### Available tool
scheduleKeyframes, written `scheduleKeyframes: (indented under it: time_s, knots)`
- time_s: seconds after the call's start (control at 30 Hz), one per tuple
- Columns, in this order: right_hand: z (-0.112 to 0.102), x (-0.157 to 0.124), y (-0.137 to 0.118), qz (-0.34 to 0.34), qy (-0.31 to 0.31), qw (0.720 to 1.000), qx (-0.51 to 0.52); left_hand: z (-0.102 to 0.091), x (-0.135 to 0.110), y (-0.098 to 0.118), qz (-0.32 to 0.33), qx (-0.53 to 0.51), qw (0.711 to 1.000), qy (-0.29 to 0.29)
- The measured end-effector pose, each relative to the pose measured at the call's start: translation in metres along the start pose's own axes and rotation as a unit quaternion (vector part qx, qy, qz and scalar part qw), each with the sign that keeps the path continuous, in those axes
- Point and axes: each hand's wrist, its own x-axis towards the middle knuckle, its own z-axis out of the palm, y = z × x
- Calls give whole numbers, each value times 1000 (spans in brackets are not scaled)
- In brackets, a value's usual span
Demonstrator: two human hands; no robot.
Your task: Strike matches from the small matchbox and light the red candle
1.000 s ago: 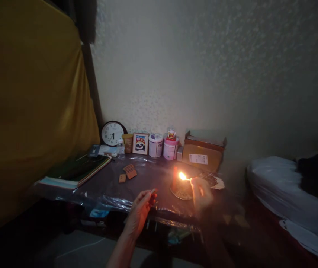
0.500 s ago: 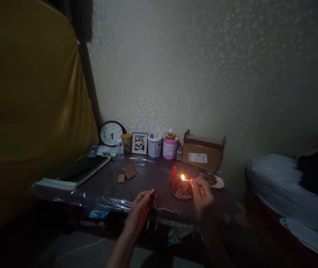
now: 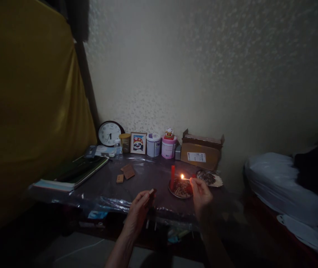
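Note:
Pinched in my right hand (image 3: 202, 193) is a burning match (image 3: 186, 179), its flame at the left end. Just left of the flame a red candle (image 3: 172, 176) stands upright on a round plate (image 3: 170, 192) with dark bits on it; the candle shows no flame. My left hand (image 3: 138, 208) is closed around a small matchbox (image 3: 152, 192), mostly hidden by the fingers, near the table's front edge. Behind my right hand lies another plate (image 3: 206, 178) of dark bits, with several pale sticks (image 3: 218, 181) at its right.
The plastic-covered table (image 3: 147, 178) holds small brown cardboard pieces (image 3: 127, 171) and books (image 3: 72, 178) at left. Along the wall stand a clock (image 3: 110, 134), a panda picture (image 3: 138, 143), a white tin (image 3: 153, 146), a pink tin (image 3: 169, 148) and a cardboard box (image 3: 202, 154). A pale bag (image 3: 281, 186) lies at right.
The view has shifted slightly. The match flame looks a little smaller; both hands keep nearly the same pose, and the match stays to the right of the candle.

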Motion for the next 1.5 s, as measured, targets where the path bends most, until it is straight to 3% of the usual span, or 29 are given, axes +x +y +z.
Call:
scheduleKeyframes:
  time_s: [0.17,0.5,0.87,1.3,1.5]
  knots:
    - [1,-1,-4,45,4,999,19,0,1,0,-3,-1,1000,3]
    - [0,-1,-10,74,12,997,27,-1,1,-2,11,3,1000,-12]
    - [1,-1,-17,191,0,966,174,0,1,-2,7,-9,1000,-4]
    - [3,7,-21,239,-53,951,190,-5,4,-4,5,-19,1000,-19]
    - [8,19,-24,219,-76,964,132,-5,5,-6,11,-38,999,-26]
